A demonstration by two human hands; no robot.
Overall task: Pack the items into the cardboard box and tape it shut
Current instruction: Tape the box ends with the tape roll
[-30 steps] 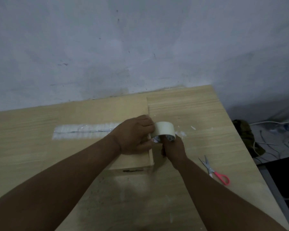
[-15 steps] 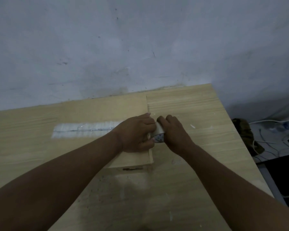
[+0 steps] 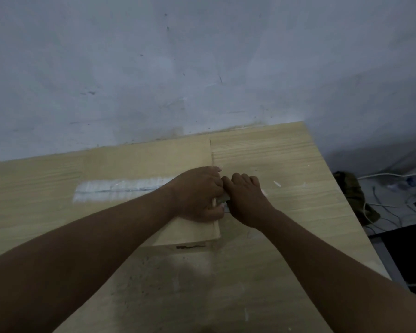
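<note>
A closed cardboard box lies flat on the wooden table, with a strip of clear tape running along its top seam. My left hand presses down on the box's right end, over the end of the strip. My right hand is cupped over the tape roll at the box's right edge, touching my left hand. Only a small pale sliver of the roll shows between the two hands.
The wooden table ends at a grey wall behind and drops off on the right. On the floor to the right lie a dark green cloth and white cables. The scissors are out of view.
My right hand turned over the tape roll and pushed it down against the box's right edge, hiding most of it. The view shifted so the scissors left the frame. My left hand stayed put.
</note>
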